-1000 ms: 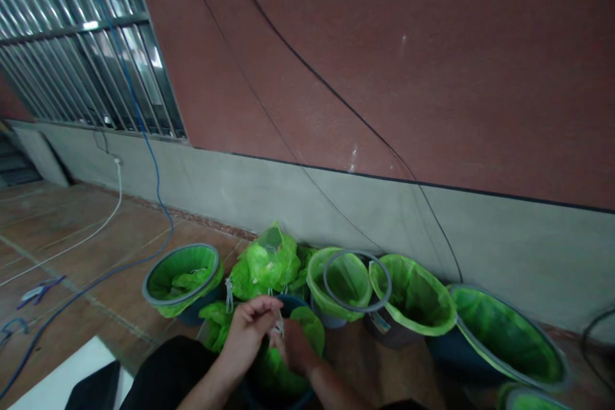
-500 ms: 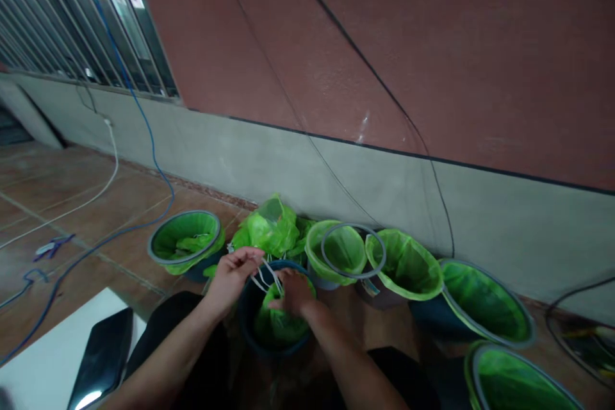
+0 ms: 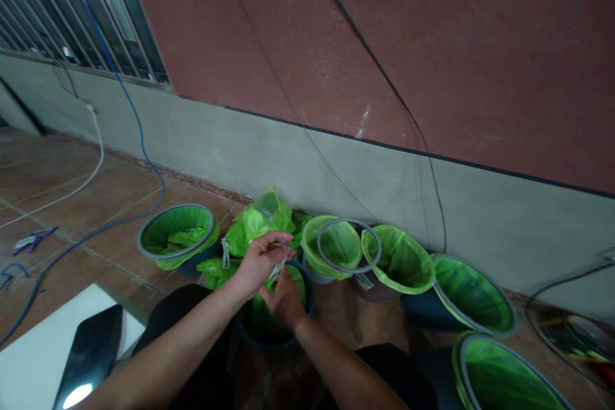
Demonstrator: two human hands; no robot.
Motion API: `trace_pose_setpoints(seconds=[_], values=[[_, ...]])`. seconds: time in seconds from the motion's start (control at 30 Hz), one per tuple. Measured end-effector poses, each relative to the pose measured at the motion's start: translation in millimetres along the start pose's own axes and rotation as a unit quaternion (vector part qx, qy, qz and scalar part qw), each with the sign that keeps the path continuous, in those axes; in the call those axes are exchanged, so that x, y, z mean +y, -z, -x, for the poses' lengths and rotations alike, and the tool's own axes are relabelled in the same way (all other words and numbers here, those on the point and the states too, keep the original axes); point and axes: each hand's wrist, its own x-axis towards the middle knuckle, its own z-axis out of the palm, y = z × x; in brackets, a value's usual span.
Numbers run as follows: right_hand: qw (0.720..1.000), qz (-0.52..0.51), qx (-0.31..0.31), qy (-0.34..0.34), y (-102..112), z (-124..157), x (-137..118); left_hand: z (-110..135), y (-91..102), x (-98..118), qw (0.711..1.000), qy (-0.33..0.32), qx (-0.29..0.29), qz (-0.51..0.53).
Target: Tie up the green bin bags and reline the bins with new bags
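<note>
Between my knees stands a dark blue bin [image 3: 311,307] with a green plastic bag [image 3: 298,277] bunched inside it. My left hand [image 3: 259,264] is above the bin's rim, fingers pinched on a white drawstring [image 3: 278,267]. Just below and to the right, my right hand [image 3: 285,302] is closed round the lower part of the same string, by the bag's gathered top. The hands almost touch. My fingers partly hide the string, and my hands and wrists cover much of the bag.
Green-lined bins stand on both sides, among them a left bin [image 3: 177,237] and a right bin [image 3: 473,295]. A loose grey ring [image 3: 379,250] rests across two bins. Green bags [image 3: 262,218] lie by the wall. A phone [image 3: 91,352] lies on a white surface; a blue cable [image 3: 96,243] crosses the floor.
My hands have come closer together; the left moved right and slightly up. The string loops, spread wide before, are now bunched between my fingers. The view has shifted slightly.
</note>
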Motion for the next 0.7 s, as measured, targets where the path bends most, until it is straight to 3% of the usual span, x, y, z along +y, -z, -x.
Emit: trace_pose_setpoints(seconds=[0.17,0.23,0.33,0.47,0.53,0.6,0.7], values=[[0.997,0.055,-0.004,-0.051,4,-13,0,-2,-1.2,0,1.000,0.004,-0.030,-0.006],[0.997,0.059,0.006,-0.057,9,-19,5,-12,12.4,2,0.999,-0.034,0.005,-0.031],[0.998,0.033,0.025,-0.055,15,-22,15,-30,49.1,1,0.989,-0.073,0.117,-0.047],[0.995,-0.061,0.055,-0.057,18,-18,29,-42,101.7,-13,0.964,-0.031,0.257,-0.053],[0.987,-0.130,0.065,-0.071,19,-16,34,-40,117.0,-18,0.957,-0.030,0.286,-0.041],[0.969,-0.217,0.066,-0.097,20,-16,36,-36,121.5,-17,0.959,-0.039,0.281,-0.018],[0.937,-0.318,0.044,-0.135,19,-19,34,-30,110.5,-5,0.968,-0.064,0.244,-0.010]])
